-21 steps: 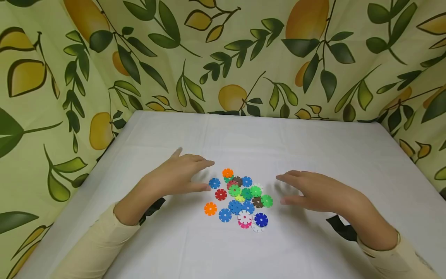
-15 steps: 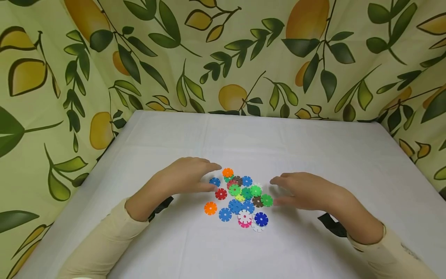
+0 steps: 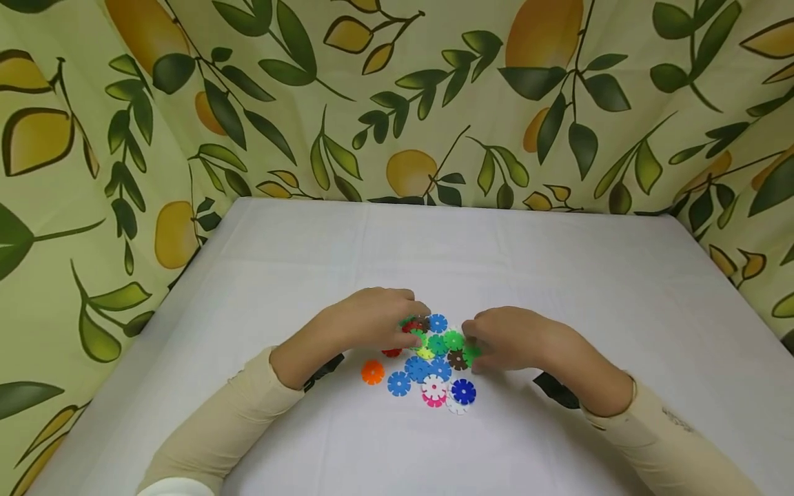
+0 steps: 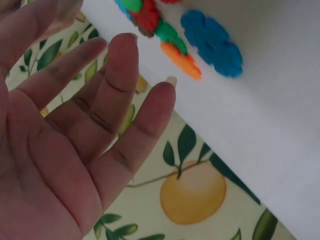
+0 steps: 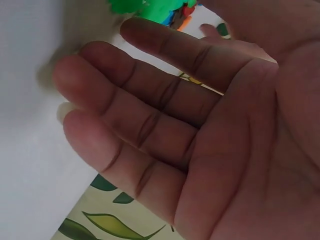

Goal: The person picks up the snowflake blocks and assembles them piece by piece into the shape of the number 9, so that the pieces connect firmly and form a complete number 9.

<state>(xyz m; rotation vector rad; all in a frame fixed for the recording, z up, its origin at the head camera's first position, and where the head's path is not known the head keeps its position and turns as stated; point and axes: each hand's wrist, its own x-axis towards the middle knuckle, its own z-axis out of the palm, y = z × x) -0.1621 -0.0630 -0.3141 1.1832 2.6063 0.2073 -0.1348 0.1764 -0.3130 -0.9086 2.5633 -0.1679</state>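
Several notched plastic discs in mixed colours lie flat in a loose pile on the white tabletop. My left hand (image 3: 375, 320) reaches over the pile's left side and hides part of it, including a red disc (image 3: 392, 352). On the opposite side my right hand (image 3: 521, 337) has its fingertips by a bright green disc (image 3: 471, 355); contact is unclear. Both hands have relaxed fingers and hold nothing. The left wrist view has a blue disc (image 4: 212, 43) and an orange disc (image 4: 180, 60) beyond the fingertips. Green discs (image 5: 155, 10) show past the fingers in the right wrist view.
Nearer the front lie an orange disc (image 3: 373, 372), a light blue disc (image 3: 399, 384), a white disc (image 3: 433, 386) over a pink one, and a dark blue disc (image 3: 463, 391). A fruit-patterned curtain (image 3: 298, 138) borders the white tabletop (image 3: 347, 255).
Both hands have moved inward toward each other. The left hand has come over the pile's left part, covering the upper orange disc and a blue one. The right hand has reached the pile's right edge.
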